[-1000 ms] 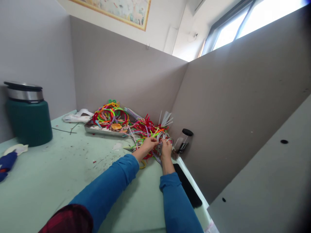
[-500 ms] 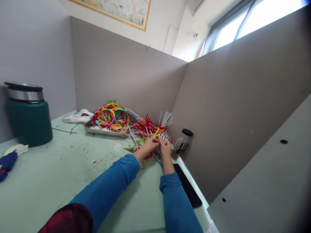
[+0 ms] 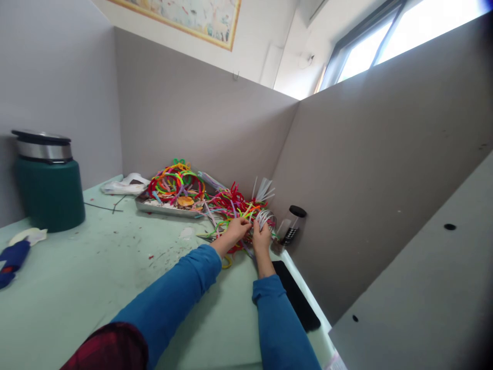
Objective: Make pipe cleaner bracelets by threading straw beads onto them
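Observation:
My right hand (image 3: 262, 238) is closed on the lower side of a bundle of white loops (image 3: 265, 218), which look like bent pipe cleaners. Just to its left, my left hand (image 3: 238, 230) has its thumb and index finger pinched together. Whatever sits in that pinch is too small to make out. Around and behind both hands spreads a tangled heap of colourful pipe cleaners (image 3: 234, 197), mostly red and pink. White straight strips (image 3: 264, 189) stick up behind the loops.
A metal tray (image 3: 169, 209) holds coloured pipe-cleaner rings and scraps. Right of my hands leans a clear container with a black lid (image 3: 298, 210), against the grey partition (image 3: 365, 169). A black flat object (image 3: 296, 295) lies by the right edge. A green flask (image 3: 50, 195) stands far left.
The white loops have tilted slightly to the right and spread wider as my right hand turned. A small gap has opened between my two hands. The view has shifted slightly.

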Motion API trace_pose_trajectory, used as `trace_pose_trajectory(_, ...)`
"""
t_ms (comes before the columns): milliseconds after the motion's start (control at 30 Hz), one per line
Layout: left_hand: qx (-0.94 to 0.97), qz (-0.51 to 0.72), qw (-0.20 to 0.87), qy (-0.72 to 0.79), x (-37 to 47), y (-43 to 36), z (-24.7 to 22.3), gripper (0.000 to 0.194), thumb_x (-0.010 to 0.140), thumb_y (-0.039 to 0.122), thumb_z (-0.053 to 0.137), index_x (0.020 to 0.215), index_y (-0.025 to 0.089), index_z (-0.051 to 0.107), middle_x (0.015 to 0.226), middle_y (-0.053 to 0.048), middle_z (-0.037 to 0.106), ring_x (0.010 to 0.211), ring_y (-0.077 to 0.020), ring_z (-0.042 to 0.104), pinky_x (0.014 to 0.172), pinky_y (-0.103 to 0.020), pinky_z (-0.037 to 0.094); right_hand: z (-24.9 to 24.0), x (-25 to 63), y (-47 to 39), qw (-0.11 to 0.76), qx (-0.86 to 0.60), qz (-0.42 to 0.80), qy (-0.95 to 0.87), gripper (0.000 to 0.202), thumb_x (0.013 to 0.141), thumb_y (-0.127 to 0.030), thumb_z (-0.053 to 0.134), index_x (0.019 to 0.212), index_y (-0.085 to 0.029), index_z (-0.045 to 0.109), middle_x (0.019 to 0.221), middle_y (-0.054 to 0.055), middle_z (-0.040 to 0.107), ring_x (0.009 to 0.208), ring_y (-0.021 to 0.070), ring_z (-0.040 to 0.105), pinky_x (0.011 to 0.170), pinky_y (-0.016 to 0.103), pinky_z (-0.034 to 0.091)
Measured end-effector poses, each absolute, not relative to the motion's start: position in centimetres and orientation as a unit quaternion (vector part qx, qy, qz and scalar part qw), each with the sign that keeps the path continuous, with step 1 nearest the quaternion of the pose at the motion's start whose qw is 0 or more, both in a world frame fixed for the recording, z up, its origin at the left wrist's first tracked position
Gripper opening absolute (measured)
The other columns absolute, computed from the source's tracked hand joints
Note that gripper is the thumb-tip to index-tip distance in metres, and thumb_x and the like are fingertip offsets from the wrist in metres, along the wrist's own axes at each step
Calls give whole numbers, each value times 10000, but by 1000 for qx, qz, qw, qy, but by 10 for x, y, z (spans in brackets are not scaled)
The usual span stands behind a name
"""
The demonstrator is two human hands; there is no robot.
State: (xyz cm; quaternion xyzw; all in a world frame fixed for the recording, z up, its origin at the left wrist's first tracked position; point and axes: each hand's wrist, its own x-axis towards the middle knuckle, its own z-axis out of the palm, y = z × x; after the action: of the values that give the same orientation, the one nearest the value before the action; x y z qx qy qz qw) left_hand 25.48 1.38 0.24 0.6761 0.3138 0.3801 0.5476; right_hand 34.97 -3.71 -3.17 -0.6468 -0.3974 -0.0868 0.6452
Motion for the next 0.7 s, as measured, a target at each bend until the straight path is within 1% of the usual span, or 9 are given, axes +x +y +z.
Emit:
trace_pose_trajectory(233,680,392,552,281,257,9,19,145,757,119,600,624,153,552,493,61,477,452,-67,429,465,-182,343,-31,352,-39,644,-660,-83,-378,293,836,-493,467,732,-221,504,696,42,608,676,210,543,656,310,400)
trace_pose_trajectory(400,657,367,562,344,262,10,18,178,785,118,595,626,164,530,453,63,464,414,-79,451,452,-190,357,-23,348,-42,654,-660,-84,-361,283,842,-496,477,744,-232,497,730,41,624,730,216,561,686,310,415)
trace_pose_trajectory(467,645,366,576,344,263,10,18,195,795,127,597,618,165,524,451,56,476,413,-85,464,456,-195,366,-20,346,-42,658,-656,-73,-364,284,841,-499,481,760,-228,509,741,41,631,737,216,568,692,310,421)
trace_pose_trajectory(600,573,411,631,324,264,11,20,195,766,101,624,605,156,529,496,34,528,447,-82,493,496,-197,403,-19,343,-43,665,-627,-56,-402,271,837,-483,499,779,-220,530,776,57,659,763,222,593,713,318,435)
trace_pose_trajectory(700,538,430,653,314,260,11,22,171,771,148,641,634,154,537,553,22,563,465,-75,506,522,-200,427,-19,343,-44,658,-629,-70,-408,238,847,-446,492,778,-221,525,794,77,677,786,237,611,735,338,436)
